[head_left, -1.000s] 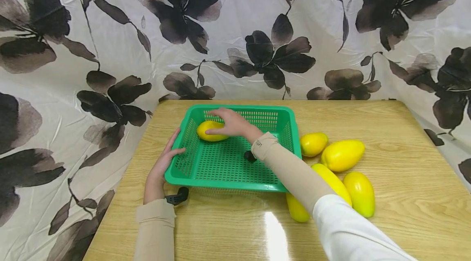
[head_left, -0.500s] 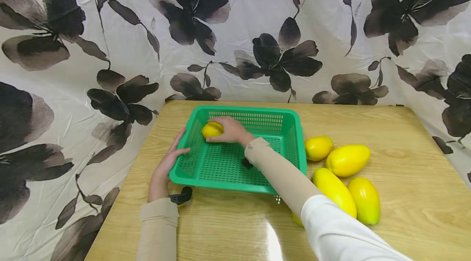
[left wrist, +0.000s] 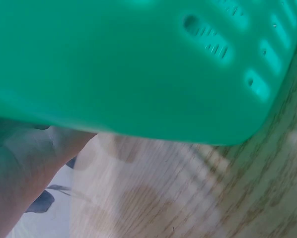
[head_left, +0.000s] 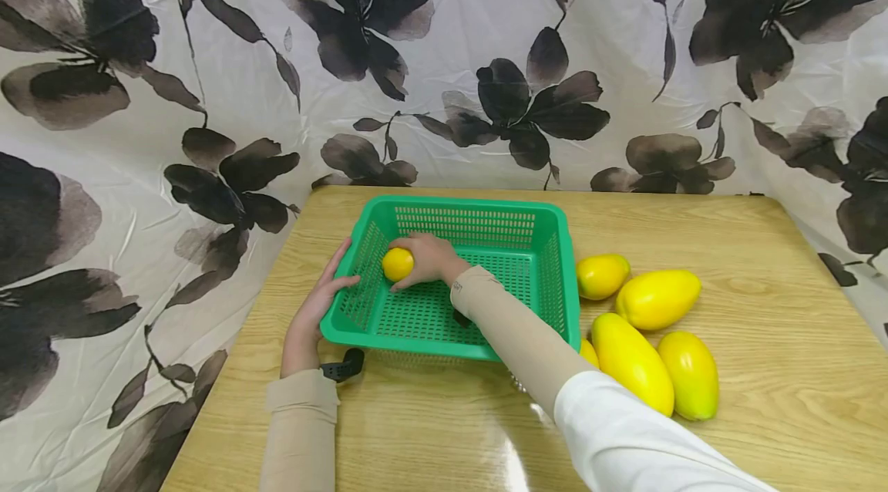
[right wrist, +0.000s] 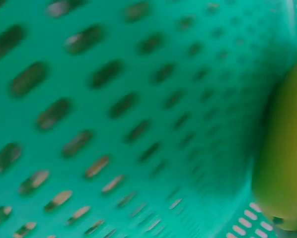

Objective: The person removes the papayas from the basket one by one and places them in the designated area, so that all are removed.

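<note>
A green plastic basket (head_left: pixel 444 353) with slotted walls stands on the wooden table. My left hand (head_left: pixel 315 315) holds its left side, fingers along the outer wall and thumb over the rim; in the left wrist view part of that hand (left wrist: pixel 34 163) shows beneath the green wall. Inside the basket, toward the left end, my right hand (head_left: pixel 430 257) grips a yellow mango (head_left: pixel 398 264), thumb on the near side and fingers on the far side. The right wrist view has the mango (right wrist: pixel 285 158) at its right edge, beside the slotted basket wall; the fingers are out of that view.
Several more yellow mangoes (head_left: pixel 659 299) lie on the table (head_left: pixel 784 338) to the right of the basket, one partly hidden behind the basket corner and right arm. A floral cloth (head_left: pixel 444 52) hangs behind the table and along its sides.
Inside the basket, my right hand has closed around the mango, turned it so its end faces left, and drawn it slightly nearer. My left hand keeps its place on the basket's side.
</note>
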